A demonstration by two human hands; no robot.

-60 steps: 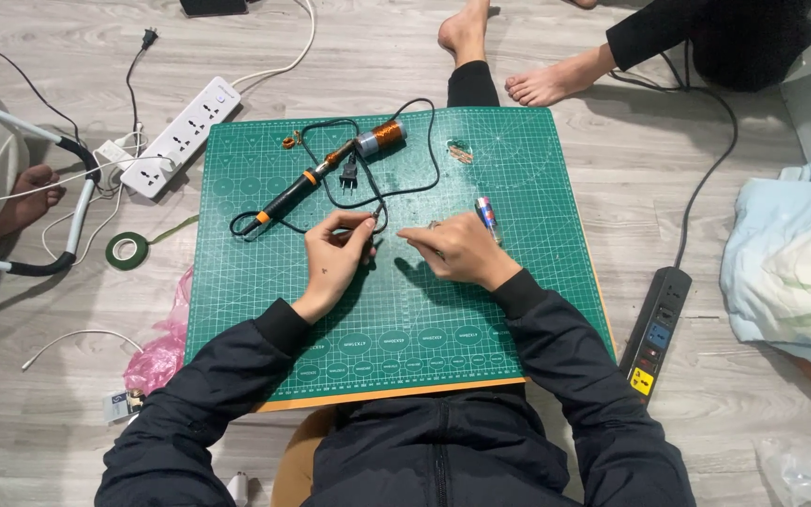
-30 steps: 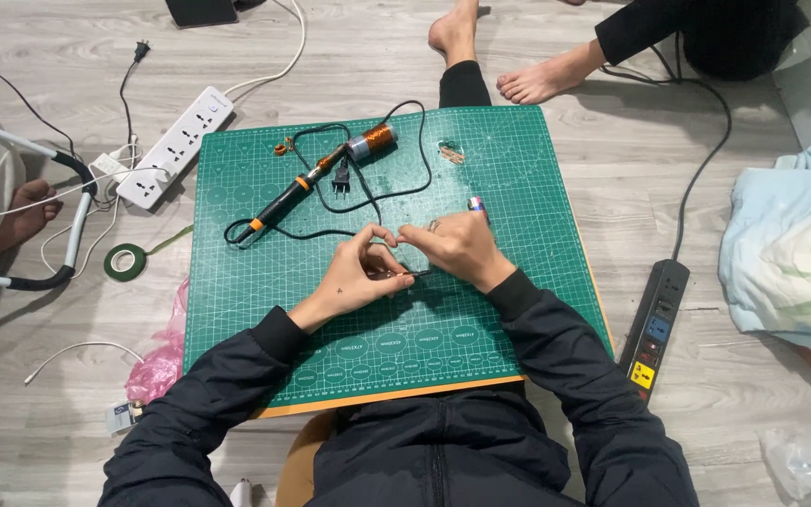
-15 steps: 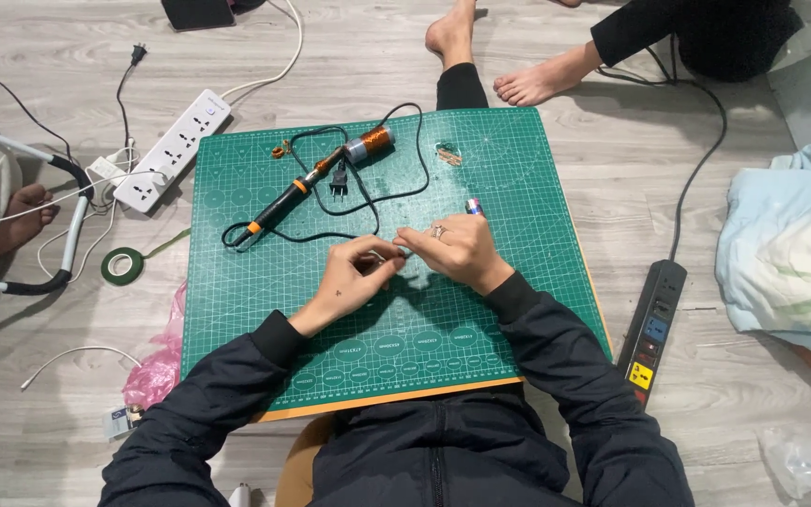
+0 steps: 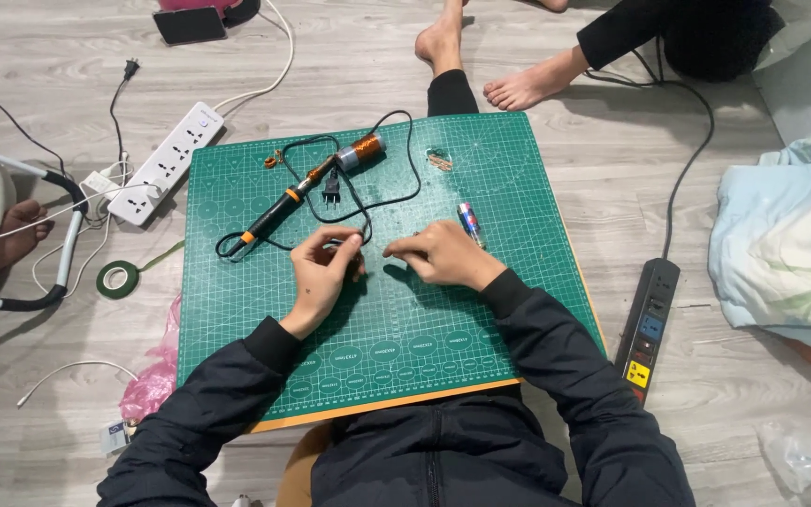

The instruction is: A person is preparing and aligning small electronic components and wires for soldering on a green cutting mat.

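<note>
A green cutting mat [image 4: 481, 319] is laid on the wooden floor as a work surface, and both hands are held low over its middle so that fine work can be steadied against it. The left hand [image 4: 323, 270] is pinched narrow, thumb and forefinger closed on something thin, probably a fine wire; what exactly is held cannot be told. The right hand [image 4: 438, 255] is likewise curled, fingertips pressed together near the mat, just beside the left. A soldering iron [image 4: 285, 203] lies diagonally toward the mat's far left corner, its black cord [image 4: 396, 169] looped beside a copper wire coil [image 4: 363, 148]. A small battery [image 4: 469, 223] rests just beyond the right hand, within easy reach.
</note>
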